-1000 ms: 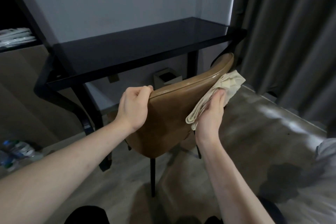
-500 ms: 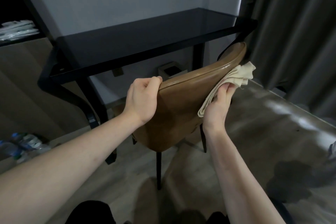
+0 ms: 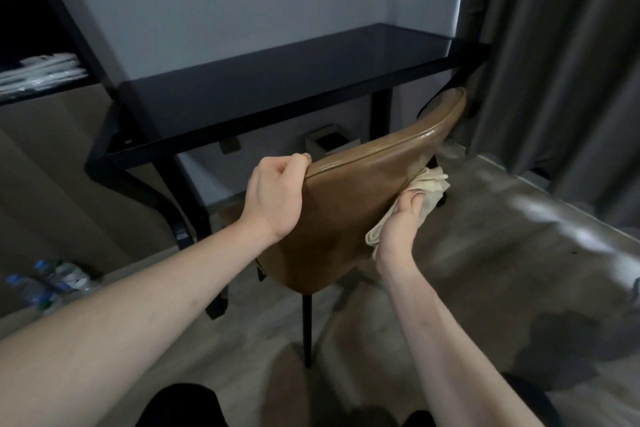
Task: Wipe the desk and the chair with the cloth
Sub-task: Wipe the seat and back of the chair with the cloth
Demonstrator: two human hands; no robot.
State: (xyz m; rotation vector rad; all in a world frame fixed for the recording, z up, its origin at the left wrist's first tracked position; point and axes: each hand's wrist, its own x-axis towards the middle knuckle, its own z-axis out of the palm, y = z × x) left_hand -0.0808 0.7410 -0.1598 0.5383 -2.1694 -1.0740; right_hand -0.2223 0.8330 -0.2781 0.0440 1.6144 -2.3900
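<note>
Gripping the chair [image 3: 346, 204] top edge with our left hand [image 3: 275, 196] | right hand [image 3: 401, 229] presses the cloth [image 3: 429, 185] against the backrest | dark surface [image 3: 277, 87] behind

The right hand [image 3: 398, 229] is sliding the cloth [image 3: 427, 185] down the back of the chair [image 3: 353, 198], toward six o'clock, away from the top edge it was reaching half a second ago. The cloth is bunching lower beside the backrest's right side.

desk [image 3: 277, 87] top bare | chair [image 3: 346, 201] blocks underside | curtain [image 3: 561, 45] crowds right
</note>
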